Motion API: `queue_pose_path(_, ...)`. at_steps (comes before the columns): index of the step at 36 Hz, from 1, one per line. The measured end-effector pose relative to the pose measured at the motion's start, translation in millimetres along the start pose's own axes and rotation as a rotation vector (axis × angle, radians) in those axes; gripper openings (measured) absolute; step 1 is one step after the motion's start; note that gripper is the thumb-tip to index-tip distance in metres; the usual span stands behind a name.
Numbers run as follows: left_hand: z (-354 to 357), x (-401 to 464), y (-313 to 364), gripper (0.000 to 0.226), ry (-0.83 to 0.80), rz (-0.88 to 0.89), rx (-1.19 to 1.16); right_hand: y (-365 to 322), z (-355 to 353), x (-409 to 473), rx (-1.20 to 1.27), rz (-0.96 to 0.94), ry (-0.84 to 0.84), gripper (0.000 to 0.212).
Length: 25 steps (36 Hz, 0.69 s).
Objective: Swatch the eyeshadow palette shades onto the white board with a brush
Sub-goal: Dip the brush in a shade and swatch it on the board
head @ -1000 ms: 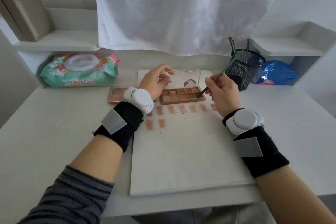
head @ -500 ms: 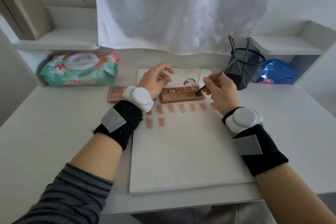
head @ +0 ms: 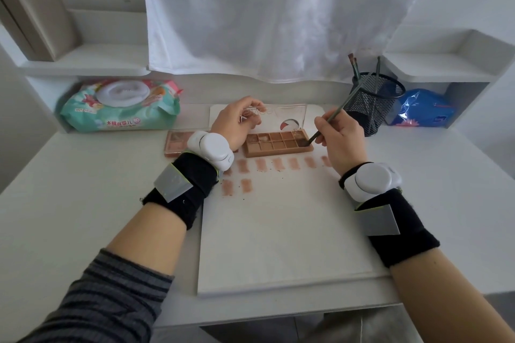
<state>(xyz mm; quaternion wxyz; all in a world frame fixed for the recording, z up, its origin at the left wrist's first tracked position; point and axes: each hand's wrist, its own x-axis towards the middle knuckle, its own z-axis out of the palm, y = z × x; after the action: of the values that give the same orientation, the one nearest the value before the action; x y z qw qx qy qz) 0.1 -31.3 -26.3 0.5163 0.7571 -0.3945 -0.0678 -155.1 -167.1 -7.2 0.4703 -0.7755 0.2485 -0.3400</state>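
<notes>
A brown eyeshadow palette [head: 278,144] lies open at the far end of the white board [head: 281,234], its clear lid raised behind it. My left hand [head: 237,125] holds the palette's left end and lid. My right hand [head: 341,138] pinches a thin dark brush [head: 331,117], whose tip sits in the palette's near right pan. Several tan swatches [head: 277,163] run in a row below the palette, with two more [head: 237,186] in a second row at the left.
A second, pinkish palette [head: 175,142] lies left of the board. A pack of wet wipes [head: 119,106] sits at the back left. A black mesh cup [head: 372,104] with brushes stands back right, beside a blue packet [head: 423,108]. White shelves flank a hanging white cloth.
The brush tip has stayed in the right end of the palette, shifting slightly among the pans. My left hand has kept its hold on the palette.
</notes>
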Motion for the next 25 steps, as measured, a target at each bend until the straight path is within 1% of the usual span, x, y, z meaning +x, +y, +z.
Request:
queue_pose_path(3,-1,0,1,0.018,0.0,0.002,0.004,-1,0,-1,0.017,-0.013,0.025,0.023)
queue_pose_path(8,-1,-1,2,0.019,-0.002,-0.006,0.003,1,0,-1,-0.003,0.011,0.012,0.022)
queue_pose_path(13,-2,-2,4,0.019,-0.003,-0.033,0.03,-10,-4,-3,0.067,-0.038,0.078,0.02)
queue_pose_path(15,-4,-3,5,0.021,-0.004,-0.044,0.087,-19,-5,-6,0.05,-0.07,0.048,0.019)
queue_pose_path(18,-12,-7,8,0.031,-0.003,-0.11,0.165,-36,-2,-18,0.025,-0.111,-0.022,0.021)
queue_pose_path(20,-16,-9,8,0.034,-0.007,-0.15,0.2,-44,1,-29,0.037,-0.106,-0.067,0.019)
queue_pose_path(22,-20,-15,6,0.037,-0.003,-0.17,0.252,-48,8,-42,0.075,-0.085,-0.134,0.013)
queue_pose_path(25,-22,-24,0,0.039,0.017,-0.182,0.264,-45,18,-59,0.084,-0.056,-0.218,0.014)
